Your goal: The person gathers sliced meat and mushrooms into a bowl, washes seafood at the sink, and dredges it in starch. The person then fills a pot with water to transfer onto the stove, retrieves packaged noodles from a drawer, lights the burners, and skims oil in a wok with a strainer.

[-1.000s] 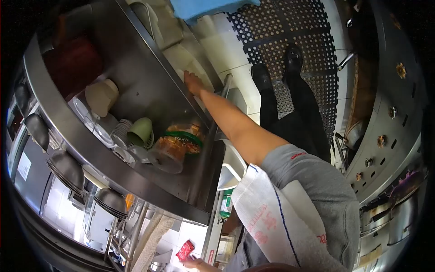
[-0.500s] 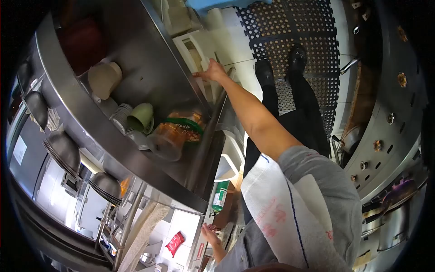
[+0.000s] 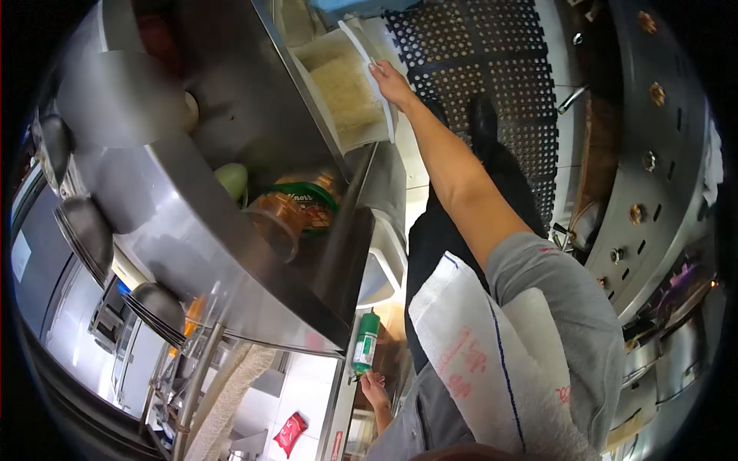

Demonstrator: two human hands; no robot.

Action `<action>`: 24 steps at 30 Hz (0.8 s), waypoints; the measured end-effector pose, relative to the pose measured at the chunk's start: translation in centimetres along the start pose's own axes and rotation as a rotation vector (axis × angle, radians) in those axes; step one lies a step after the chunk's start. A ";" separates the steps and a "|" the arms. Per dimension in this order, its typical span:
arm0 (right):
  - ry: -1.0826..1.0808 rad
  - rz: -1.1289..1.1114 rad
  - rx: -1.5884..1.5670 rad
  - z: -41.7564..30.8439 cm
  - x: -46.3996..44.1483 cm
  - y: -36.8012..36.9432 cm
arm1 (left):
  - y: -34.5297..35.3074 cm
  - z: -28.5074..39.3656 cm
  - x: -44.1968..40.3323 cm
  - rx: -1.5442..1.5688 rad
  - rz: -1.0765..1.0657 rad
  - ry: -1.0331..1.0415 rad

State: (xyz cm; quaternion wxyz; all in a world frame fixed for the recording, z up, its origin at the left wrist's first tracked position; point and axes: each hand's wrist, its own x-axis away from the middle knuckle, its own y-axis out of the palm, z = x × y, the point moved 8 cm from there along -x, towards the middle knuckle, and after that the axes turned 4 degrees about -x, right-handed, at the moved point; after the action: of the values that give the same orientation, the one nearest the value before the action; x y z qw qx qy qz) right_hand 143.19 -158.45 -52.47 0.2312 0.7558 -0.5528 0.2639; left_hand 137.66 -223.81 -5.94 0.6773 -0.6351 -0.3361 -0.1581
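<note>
My right hand (image 3: 392, 83) is closed on the outer edge of a white bin (image 3: 387, 115) that stands pulled out beneath the steel counter. Inside the bin lies pale, grainy food (image 3: 342, 88), whose kind I cannot make out. Low in the view, my left hand (image 3: 375, 390) has its fingers loosely apart. It is close to a green bottle with a white label (image 3: 365, 344); whether they touch is unclear. A second white bin (image 3: 382, 269) sits between the two hands.
On the steel shelf (image 3: 254, 84) lie a green cup (image 3: 231, 183) and a Knorr tub (image 3: 311, 207) beside a clear container (image 3: 273, 230). Stacked metal bowls (image 3: 157, 311) stand at left. A stove front with knobs (image 3: 649, 161) runs along the right. A black perforated mat (image 3: 515, 61) covers the floor.
My right hand has pulled the white bin outward, to the right, exposing more of its contents. My left hand has moved slightly up and right, nearer the green bottle. The view has shifted.
</note>
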 end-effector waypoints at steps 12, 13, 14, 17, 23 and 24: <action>0.025 -0.051 0.809 10.3 26.8 -17.7 | 15.2 -9.8 1.7 0.232 -0.486 0.074; 0.178 -0.127 0.811 11.2 32.0 -19.4 | 15.9 -10.4 1.8 0.243 -0.495 0.085; 0.372 -0.328 0.744 13.8 36.6 -20.4 | 15.6 -10.5 1.5 0.151 -0.469 0.255; 0.587 -0.589 0.815 18.4 48.2 -23.6 | 15.1 -10.5 1.3 -0.094 -0.345 0.742; 0.556 -0.253 0.829 20.2 49.6 -28.9 | 13.6 -10.9 -0.8 0.310 -0.444 0.462; 0.259 -0.274 1.230 16.7 48.8 -27.8 | 13.6 -11.8 -2.0 0.406 -0.498 0.328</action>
State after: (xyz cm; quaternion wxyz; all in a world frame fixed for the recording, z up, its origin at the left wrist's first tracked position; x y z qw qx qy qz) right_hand 184.39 -196.14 -34.72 -0.1477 0.7762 -0.1665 0.5899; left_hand 147.98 -233.65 -17.13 0.7754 -0.3524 -0.3917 -0.3481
